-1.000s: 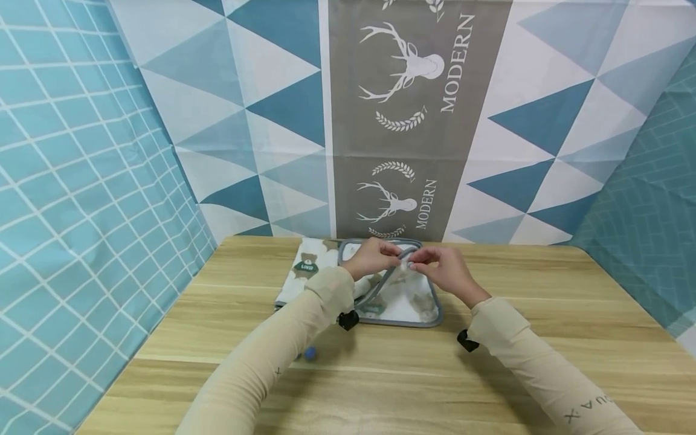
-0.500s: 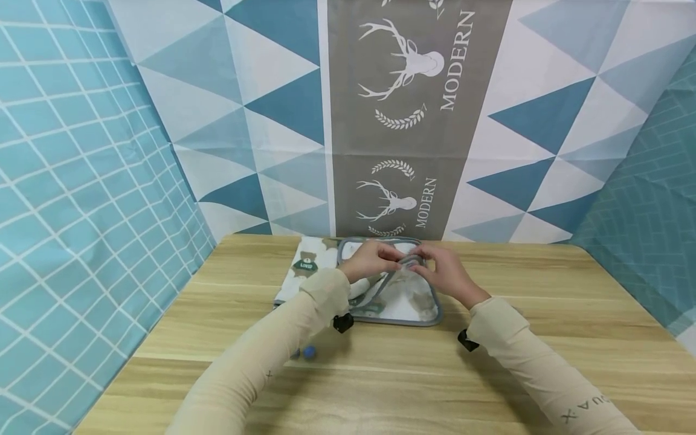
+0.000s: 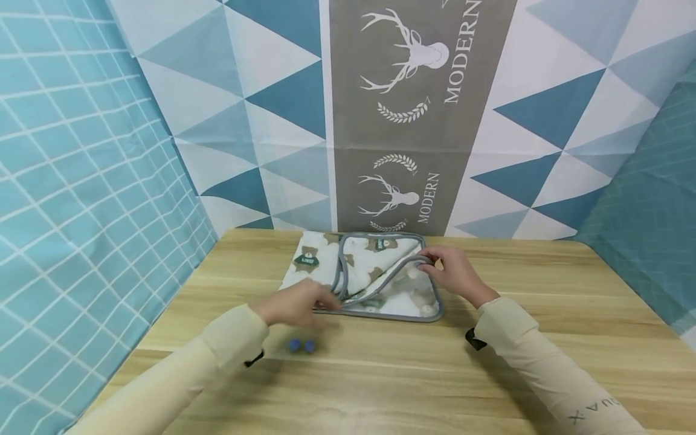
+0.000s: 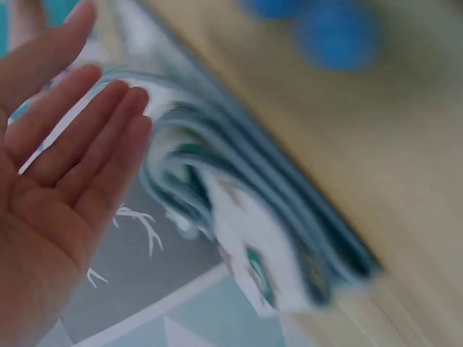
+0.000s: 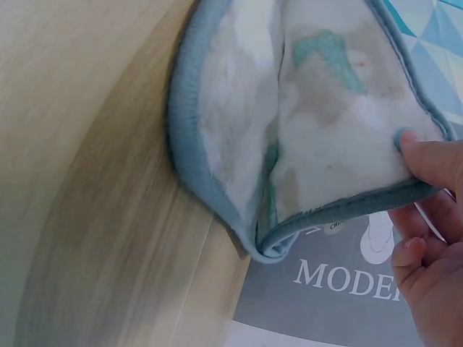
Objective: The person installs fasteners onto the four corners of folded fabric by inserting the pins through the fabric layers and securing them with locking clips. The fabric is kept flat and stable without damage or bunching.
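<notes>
A folded white cloth (image 3: 402,290) with a bear print and grey-blue edging lies toward the back of the table. My right hand (image 3: 454,272) pinches its upper layer by the bound edge near a corner, lifting that flap. In the right wrist view the thumb (image 5: 434,163) lies on the inner face of the cloth (image 5: 340,144), and a small blue spot shows at its tip. My left hand (image 3: 299,305), blurred, hovers at the near left of the cloth, its fingers extended and holding nothing. Two small blue balls (image 3: 301,345) are on the table just below it.
The wooden table (image 3: 413,374) reaches toward me and out to both sides. A patterned backdrop with deer heads (image 3: 402,121) stands behind it. Blue tiled sheeting (image 3: 81,181) covers the left side.
My left hand has let go of the cloth's edge and moved left and toward me, near the blue balls. My right hand still pinches the flap at nearly the same spot.
</notes>
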